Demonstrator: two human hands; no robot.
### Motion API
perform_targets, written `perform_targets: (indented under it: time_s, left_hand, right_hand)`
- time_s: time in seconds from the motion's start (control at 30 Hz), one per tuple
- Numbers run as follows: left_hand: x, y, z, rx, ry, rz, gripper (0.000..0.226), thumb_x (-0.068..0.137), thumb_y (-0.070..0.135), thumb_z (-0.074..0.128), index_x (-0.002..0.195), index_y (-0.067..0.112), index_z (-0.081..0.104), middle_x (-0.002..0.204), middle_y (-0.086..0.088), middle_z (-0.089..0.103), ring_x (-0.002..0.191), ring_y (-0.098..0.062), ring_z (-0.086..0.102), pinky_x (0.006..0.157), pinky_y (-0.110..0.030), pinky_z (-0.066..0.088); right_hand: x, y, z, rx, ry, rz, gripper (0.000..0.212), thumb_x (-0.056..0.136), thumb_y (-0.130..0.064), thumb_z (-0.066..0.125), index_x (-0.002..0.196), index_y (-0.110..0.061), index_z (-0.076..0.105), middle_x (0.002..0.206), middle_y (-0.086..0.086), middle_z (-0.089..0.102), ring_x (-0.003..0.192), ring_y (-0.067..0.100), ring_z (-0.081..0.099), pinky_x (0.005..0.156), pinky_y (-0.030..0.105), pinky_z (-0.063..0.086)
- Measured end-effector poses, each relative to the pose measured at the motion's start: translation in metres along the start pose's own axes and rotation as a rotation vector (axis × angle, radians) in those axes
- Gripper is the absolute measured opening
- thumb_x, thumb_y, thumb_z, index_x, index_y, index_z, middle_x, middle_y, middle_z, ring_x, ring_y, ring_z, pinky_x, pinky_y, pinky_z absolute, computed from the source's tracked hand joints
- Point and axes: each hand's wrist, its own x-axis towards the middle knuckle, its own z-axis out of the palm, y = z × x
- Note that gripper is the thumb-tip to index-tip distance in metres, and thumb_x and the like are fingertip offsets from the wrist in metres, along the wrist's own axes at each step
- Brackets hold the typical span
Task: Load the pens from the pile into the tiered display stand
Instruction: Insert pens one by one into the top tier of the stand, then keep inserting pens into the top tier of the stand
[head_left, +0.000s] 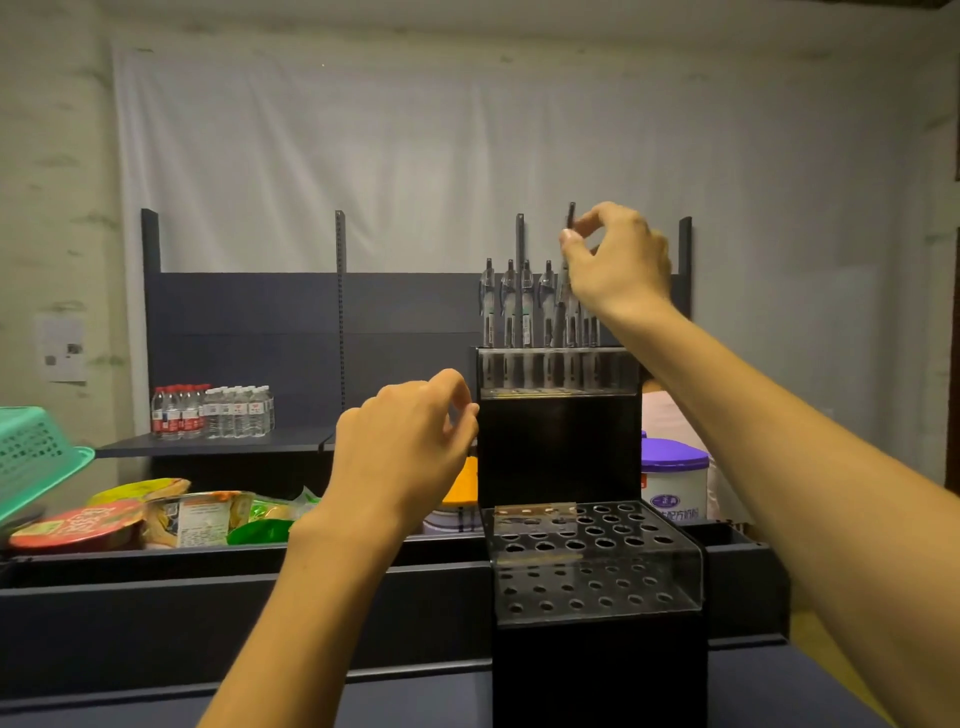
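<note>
Far left of both hands, a green basket (31, 457) tilts at the frame edge, with a red-lidded bowl (78, 527) and snack packets (208, 514) lying in a dark tray (156, 564) below it. Behind them, a shelf (218, 444) carries a cluster of water bottles (213, 411), some with red caps and labels, some with white.

The left hand (402, 452) hovers in mid-air, its fingers loosely curled and holding nothing, the fingertips just beside the left edge of the stand (558, 447). Below that hand's knuckles an orange lid (465, 486) shows on a container behind the tray.

The stand is black with clear, hole-punched tiers. Its lower tier (592, 551) sits well below both hands, and its holes look empty. The upper tier (558, 369) lies directly under the right hand's fingers and holds a row of pens (511, 306) standing upright in its holes, left of the right wrist.

The right hand (618, 260) is raised above that upper tier, thumb and forefinger pinching a dark pen (571, 218) near its top end. The pen hangs roughly upright, its lower part running down among the standing pens; whether its tip has entered a hole is hard to tell, as the wrist and other pens crowd it.

Right of the right forearm, a white tub (675, 480) with a purple lid stands behind the stand.
</note>
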Motion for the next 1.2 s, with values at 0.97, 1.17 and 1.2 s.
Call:
perform_targets:
  time_s: [0.97, 1.17, 1.2]
  left_hand:
    - [-0.162, -0.042, -0.056, 0.092, -0.213, -0.168, 0.020, 0.097, 0.045, 0.039, 0.099, 0.029, 0.050, 0.086, 0.008, 0.060, 0.082, -0.016, 0.059, 0.068, -0.035, 0.049]
    - [-0.273, -0.032, -0.070, 0.149, -0.244, -0.343, 0.020, 0.090, 0.044, 0.043, 0.086, 0.028, 0.055, 0.073, 0.008, 0.062, 0.069, -0.017, 0.061, 0.049, -0.028, 0.033]
    - [-0.286, -0.033, -0.076, 0.147, -0.245, -0.356, 0.020, 0.088, 0.044, 0.044, 0.085, 0.028, 0.055, 0.072, 0.008, 0.061, 0.067, -0.015, 0.060, 0.049, -0.029, 0.035]
  right_hand:
    - [-0.247, -0.084, -0.008, -0.052, -0.366, -0.289, 0.024, 0.094, -0.046, 0.053, 0.084, -0.025, 0.058, 0.072, -0.008, 0.057, 0.066, 0.010, 0.052, 0.050, 0.016, 0.032]
    - [-0.347, -0.085, -0.020, 0.014, -0.475, -0.148, 0.023, 0.091, -0.042, 0.058, 0.080, -0.022, 0.062, 0.069, -0.003, 0.061, 0.062, 0.019, 0.055, 0.055, 0.026, 0.037]
    - [-0.363, -0.088, -0.019, 0.038, -0.494, -0.122, 0.023, 0.091, -0.041, 0.059, 0.078, -0.022, 0.062, 0.067, -0.003, 0.061, 0.061, 0.019, 0.054, 0.054, 0.026, 0.036]
